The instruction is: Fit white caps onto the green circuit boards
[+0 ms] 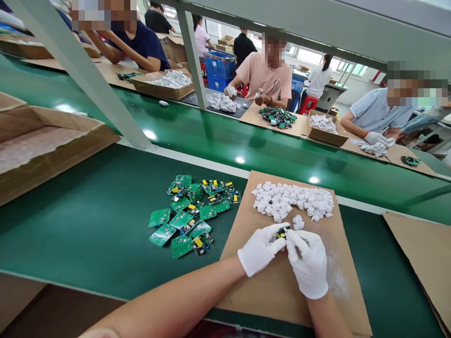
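Observation:
My left hand [261, 249], in a white glove, is closed on a small circuit board [283, 232] with yellow and dark parts. My right hand [308, 260], gloved too, pinches at the right side of the same board; a bit of white shows between its fingertips, too small to make out. Both hands are over a brown cardboard sheet [246, 291]. Just beyond them lies a single white lump [298, 222], and behind it a wide pile of white lumps [276, 199]. Green circuit boards [181, 219] with yellow parts lie scattered left of the sheet.
An open cardboard box [70, 145] stands at the left, and another cardboard piece [423, 244] lies at the right. A slanted metal post [84, 75] rises at the left. Beyond the green belt [211, 136], people handle similar white lumps and boards.

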The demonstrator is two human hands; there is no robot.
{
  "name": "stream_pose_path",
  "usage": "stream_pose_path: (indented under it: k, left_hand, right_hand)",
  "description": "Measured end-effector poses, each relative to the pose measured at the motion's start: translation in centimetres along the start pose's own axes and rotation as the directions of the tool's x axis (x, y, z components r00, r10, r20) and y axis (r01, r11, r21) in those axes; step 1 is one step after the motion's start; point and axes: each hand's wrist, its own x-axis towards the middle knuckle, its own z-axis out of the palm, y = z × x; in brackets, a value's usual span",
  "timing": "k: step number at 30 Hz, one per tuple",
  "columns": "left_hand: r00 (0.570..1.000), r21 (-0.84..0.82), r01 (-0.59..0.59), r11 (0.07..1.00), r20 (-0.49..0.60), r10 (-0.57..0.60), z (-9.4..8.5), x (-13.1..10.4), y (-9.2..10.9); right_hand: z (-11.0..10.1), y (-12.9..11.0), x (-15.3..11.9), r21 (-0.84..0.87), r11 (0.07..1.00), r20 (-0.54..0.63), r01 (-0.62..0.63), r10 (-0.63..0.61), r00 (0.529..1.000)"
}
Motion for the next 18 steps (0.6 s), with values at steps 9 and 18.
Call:
stream_pose_path:
  k: [9, 18]
  left_hand:
    - [0.987, -0.202, 0.158, 0.967, 0.072, -0.147, 0.1, 0.3, 1.4]
    - [0.997, -0.097, 0.075, 0.992, 0.043, -0.071, 1.1, 0.4, 0.7]
  right_hand:
    - [-0.1, 0.2, 0.3, 0.241, 0.964, 0.049, -0.113, 0.104, 0.993]
    - [0.7, -0.1, -0.2, 0.083, 0.993, -0.004, 0.086, -0.086, 0.996]
